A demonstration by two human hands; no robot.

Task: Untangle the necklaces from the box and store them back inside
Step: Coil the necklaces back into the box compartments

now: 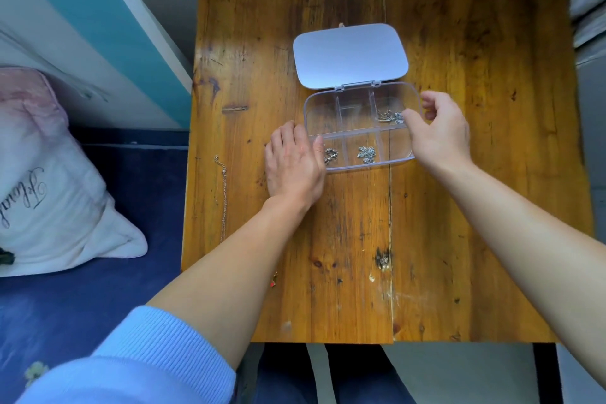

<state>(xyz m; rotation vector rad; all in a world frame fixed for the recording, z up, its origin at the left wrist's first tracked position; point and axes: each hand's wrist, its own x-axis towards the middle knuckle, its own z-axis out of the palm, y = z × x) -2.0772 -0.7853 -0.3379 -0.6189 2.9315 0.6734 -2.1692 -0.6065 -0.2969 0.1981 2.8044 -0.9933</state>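
A clear plastic box (323, 108) with several compartments lies open on the wooden table, its white lid (351, 54) folded back. Silver necklaces sit bunched in three compartments: one at the front left (330, 155), one at the front middle (366, 154), one at the back right (388, 117). My left hand (292, 164) rests flat against the box's left end, thumb over the rim. My right hand (441, 129) holds the box's right end, thumb inside by the back right necklace. A thin chain (224, 197) lies stretched along the table's left edge.
The wooden table (459, 207) has bare room in front of the box and to its right. A small red charm (273, 282) lies near the front left. A white and pink pillow (49, 174) lies on a blue bed on the left.
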